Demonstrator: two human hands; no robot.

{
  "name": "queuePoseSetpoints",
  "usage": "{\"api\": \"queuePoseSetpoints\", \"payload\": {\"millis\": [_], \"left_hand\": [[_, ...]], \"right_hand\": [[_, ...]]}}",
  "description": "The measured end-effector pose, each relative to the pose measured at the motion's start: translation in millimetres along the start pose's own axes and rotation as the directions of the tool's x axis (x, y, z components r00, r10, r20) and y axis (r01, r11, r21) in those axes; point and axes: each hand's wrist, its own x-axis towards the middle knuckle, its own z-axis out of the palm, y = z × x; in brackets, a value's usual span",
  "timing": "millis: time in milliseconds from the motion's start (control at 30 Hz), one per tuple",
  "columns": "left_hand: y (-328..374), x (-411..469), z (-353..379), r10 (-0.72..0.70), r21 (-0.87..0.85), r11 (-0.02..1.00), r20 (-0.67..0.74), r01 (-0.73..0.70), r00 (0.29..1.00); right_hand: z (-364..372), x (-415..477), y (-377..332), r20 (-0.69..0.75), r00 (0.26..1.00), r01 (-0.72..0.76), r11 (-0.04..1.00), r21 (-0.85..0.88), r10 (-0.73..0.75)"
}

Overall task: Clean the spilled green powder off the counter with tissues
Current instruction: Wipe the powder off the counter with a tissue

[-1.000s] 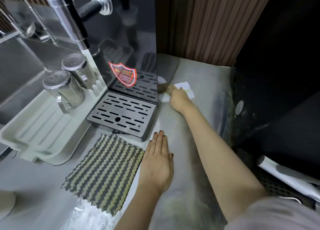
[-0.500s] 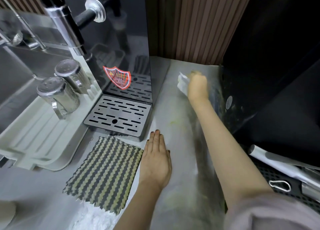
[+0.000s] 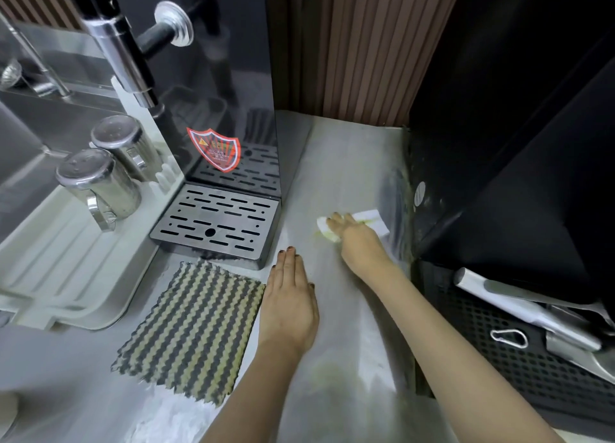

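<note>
While the wiping step is in hand, the steel counter [image 3: 349, 156] runs as a narrow lane between a tall black dispenser [image 3: 219, 76] on the left and a black appliance [image 3: 499, 149] on the right. Left of the lane lie a pale draining tray [image 3: 66, 266] and, nearer, a striped cloth [image 3: 196, 336].

The left hand [image 3: 289, 306] lies flat on the bare counter just beside the cloth's right edge, fingers straight and held together, palm down; I take it as a brace. The right hand [image 3: 359, 242] reaches further in, near the appliance's foot, and presses its extended fingers down on a folded white tissue [image 3: 371, 218], which sits flat on the counter beneath them. It does not look pinched, though the thumb is hidden.

The green powder [image 3: 322, 235] shows as a small smear at the tissue's left edge, and the tissue itself is tinged green there. A fainter greenish haze [image 3: 329, 366] seems to lie on the counter close to the person, beside the left forearm; blur makes it uncertain.

The job looks partly done. The next move calls for a firm, flat drag of the tissue over the smear and toward the near haze, gathering the powder rather than spreading it, and likely a fresh fold or tissue once this face is loaded.
</note>
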Motion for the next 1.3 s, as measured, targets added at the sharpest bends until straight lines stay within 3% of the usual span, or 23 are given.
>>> {"api": "queuePoseSetpoints", "payload": {"millis": [67, 133, 200, 267, 433, 533, 633, 767, 933, 1033, 1133, 1200, 1300], "left_hand": [[0, 0, -1, -0.001, 0.000, 1.000, 0.003, 0.001, 1.000], [1, 0, -1, 0.002, -0.004, 1.000, 0.002, -0.002, 1.000], [0, 0, -1, 0.006, -0.013, 1.000, 0.002, -0.006, 1.000], [0, -1, -1, 0.014, -0.029, 0.999, 0.003, -0.014, 1.000], [-1, 0, -1, 0.010, -0.040, 0.999, 0.007, -0.010, 1.000], [-1, -1, -2, 0.011, -0.052, 0.999, 0.011, -0.010, 1.000], [1, 0, -4, 0.015, -0.052, 0.999, 0.020, -0.014, 1.000], [2, -1, -10, 0.034, -0.096, 0.995, 0.038, -0.030, 0.999], [4, -3, -17, 0.037, -0.139, 0.990, 0.032, -0.032, 0.999], [4, -3, -17, 0.030, -0.146, 0.989, 0.041, -0.024, 0.999], [4, -3, -17, 0.025, -0.151, 0.988, 0.058, -0.016, 0.998], [4, -4, -18, 0.026, -0.149, 0.989, 0.060, -0.017, 0.998], [4, -4, -17, 0.024, -0.143, 0.990, 0.061, -0.015, 0.998]], "right_hand": [[-10, -23, -10, -0.001, 0.997, -0.080, 0.997, 0.020, 0.080], [-31, -23, -15, -0.118, 0.967, -0.219, 0.974, 0.060, 0.225], [-57, 2, -10, -0.350, 0.881, -0.312, 0.947, 0.078, 0.318], [-77, 44, 5, -0.452, 0.796, -0.375, 0.914, 0.154, 0.402], [-59, 132, 41, -0.199, 0.836, -0.471, 0.855, 0.215, 0.511], [-36, 135, 43, -0.187, 0.834, -0.482, 0.851, 0.210, 0.519], [-24, 108, 40, -0.222, 0.795, -0.517, 0.822, 0.237, 0.564], [-3, 38, 16, -0.146, 0.786, -0.574, 0.797, 0.191, 0.601], [21, -68, -23, -0.137, 0.884, -0.444, 0.895, 0.054, 0.447], [-9, -81, -20, -0.213, 0.911, -0.306, 0.925, 0.226, 0.353], [-44, -29, -2, -0.349, 0.859, -0.181, 0.860, 0.478, 0.375], [-56, 20, 15, -0.272, 0.848, -0.233, 0.781, 0.579, 0.455], [-50, 60, 19, -0.102, 0.908, -0.312, 0.819, 0.482, 0.406]]}}
